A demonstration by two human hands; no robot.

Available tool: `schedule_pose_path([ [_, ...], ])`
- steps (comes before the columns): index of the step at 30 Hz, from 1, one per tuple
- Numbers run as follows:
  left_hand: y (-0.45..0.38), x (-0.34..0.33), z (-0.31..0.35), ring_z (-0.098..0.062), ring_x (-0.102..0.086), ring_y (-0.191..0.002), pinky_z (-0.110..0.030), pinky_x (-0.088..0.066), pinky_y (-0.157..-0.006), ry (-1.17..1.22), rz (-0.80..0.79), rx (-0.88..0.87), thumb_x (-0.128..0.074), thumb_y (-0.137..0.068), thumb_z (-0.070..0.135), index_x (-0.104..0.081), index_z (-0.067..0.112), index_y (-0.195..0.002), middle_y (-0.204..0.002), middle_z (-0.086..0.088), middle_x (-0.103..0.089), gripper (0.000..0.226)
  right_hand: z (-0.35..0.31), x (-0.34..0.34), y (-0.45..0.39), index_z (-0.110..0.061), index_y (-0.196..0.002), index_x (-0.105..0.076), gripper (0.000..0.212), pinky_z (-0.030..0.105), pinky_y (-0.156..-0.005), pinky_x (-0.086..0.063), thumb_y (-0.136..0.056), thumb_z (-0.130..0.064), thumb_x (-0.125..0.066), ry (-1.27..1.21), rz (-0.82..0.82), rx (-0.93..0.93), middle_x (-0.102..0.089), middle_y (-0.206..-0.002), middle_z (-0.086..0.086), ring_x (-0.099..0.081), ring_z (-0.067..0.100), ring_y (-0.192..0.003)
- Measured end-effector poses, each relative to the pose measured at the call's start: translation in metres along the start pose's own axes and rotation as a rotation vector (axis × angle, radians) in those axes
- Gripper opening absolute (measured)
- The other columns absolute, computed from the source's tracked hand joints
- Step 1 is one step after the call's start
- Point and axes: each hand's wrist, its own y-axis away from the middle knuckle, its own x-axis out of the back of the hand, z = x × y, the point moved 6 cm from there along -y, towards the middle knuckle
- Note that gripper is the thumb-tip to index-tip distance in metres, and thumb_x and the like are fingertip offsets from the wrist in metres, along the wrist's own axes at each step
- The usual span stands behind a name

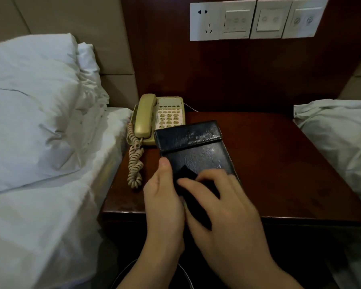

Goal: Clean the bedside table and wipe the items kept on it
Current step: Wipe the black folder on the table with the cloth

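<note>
The left grip (pixel 165 197) holds the black folder (pixel 193 147) steady above the tabletop (pixel 279 163) so the right grip (pixel 221 203) can press a dark cloth (pixel 186 174) across it.

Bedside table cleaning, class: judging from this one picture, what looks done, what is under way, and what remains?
Done: nothing can be confirmed; the black folder shows streaks, perhaps from wiping. In hand: the left hand grips the folder's edge, held above the bedside table, while the right hand presses a dark cloth on it. Left: the telephone sits untouched, and the tabletop shows no sign of wiping.
</note>
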Motion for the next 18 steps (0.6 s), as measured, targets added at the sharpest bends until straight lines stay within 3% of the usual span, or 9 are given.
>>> schedule_pose_path([
  [3, -0.003, -0.001, 0.004, -0.010, -0.077, -0.082, -0.025, -0.060, -0.071, 0.041, -0.022, -0.019, -0.041, -0.109, 0.032, -0.081, 0.020, -0.082, -0.088, 0.002, -0.081, 0.050, 0.022, 0.010, -0.012, -0.026, -0.121, -0.066, 0.032, 0.027, -0.069, -0.048, -0.091, -0.034, -0.060, 0.055, 0.064, -0.021, -0.055, -0.111, -0.002, -0.051, 0.016, -0.094],
  [6, -0.002, -0.003, 0.005, -0.004, -0.076, -0.074, -0.021, -0.060, -0.062, 0.067, -0.013, 0.008, -0.040, -0.110, 0.029, -0.080, 0.043, -0.068, -0.080, 0.010, -0.080, 0.059, 0.054, 0.019, -0.021, -0.024, -0.122, -0.066, 0.033, 0.024, -0.068, -0.041, -0.090, -0.033, -0.061, 0.089, 0.113, -0.182, -0.053, -0.112, -0.003, -0.048, 0.014, -0.095],
  [9, -0.003, 0.001, 0.000, -0.005, -0.076, -0.074, -0.023, -0.061, -0.063, 0.045, 0.047, 0.053, -0.043, -0.109, 0.031, -0.081, 0.036, -0.068, -0.079, 0.011, -0.080, 0.057, 0.058, 0.016, -0.008, -0.025, -0.122, -0.066, 0.035, 0.024, -0.065, -0.043, -0.088, -0.033, -0.063, 0.109, 0.057, -0.191, -0.052, -0.109, -0.004, -0.050, 0.013, -0.093],
  [11, -0.009, 0.012, -0.003, -0.012, -0.077, -0.086, -0.032, -0.062, -0.074, 0.046, 0.128, 0.080, -0.046, -0.108, 0.036, -0.081, 0.023, -0.083, -0.090, 0.006, -0.081, 0.045, 0.044, 0.012, 0.010, -0.026, -0.119, -0.067, 0.036, 0.024, -0.061, -0.048, -0.083, -0.033, -0.067, 0.087, 0.012, -0.131, -0.052, -0.106, -0.003, -0.052, 0.013, -0.090],
  [14, -0.018, 0.027, -0.006, -0.021, -0.076, -0.098, -0.046, -0.061, -0.089, 0.033, 0.199, 0.091, -0.047, -0.107, 0.042, -0.076, 0.022, -0.107, -0.104, 0.002, -0.080, 0.035, 0.030, 0.003, 0.026, -0.028, -0.115, -0.067, 0.038, 0.024, -0.057, -0.053, -0.078, -0.034, -0.071, 0.051, -0.046, -0.039, -0.054, -0.102, -0.005, -0.055, 0.012, -0.087],
  [16, -0.017, 0.029, -0.007, -0.020, -0.076, -0.095, -0.045, -0.061, -0.087, 0.022, 0.186, 0.097, -0.047, -0.107, 0.043, -0.079, 0.024, -0.099, -0.100, 0.004, -0.080, 0.038, 0.040, 0.005, 0.015, -0.028, -0.114, -0.067, 0.034, 0.024, -0.058, -0.051, -0.081, -0.036, -0.068, 0.051, -0.033, -0.061, -0.052, -0.101, -0.006, -0.054, 0.012, -0.087],
  [18, -0.010, 0.019, -0.008, -0.009, -0.077, -0.082, -0.035, -0.058, -0.076, -0.016, 0.122, 0.113, -0.047, -0.107, 0.039, -0.082, 0.030, -0.077, -0.086, 0.010, -0.080, 0.048, 0.058, 0.014, -0.004, -0.028, -0.117, -0.068, 0.032, 0.027, -0.062, -0.048, -0.086, -0.037, -0.063, 0.061, 0.015, -0.140, -0.051, -0.102, -0.007, -0.053, 0.014, -0.089],
])
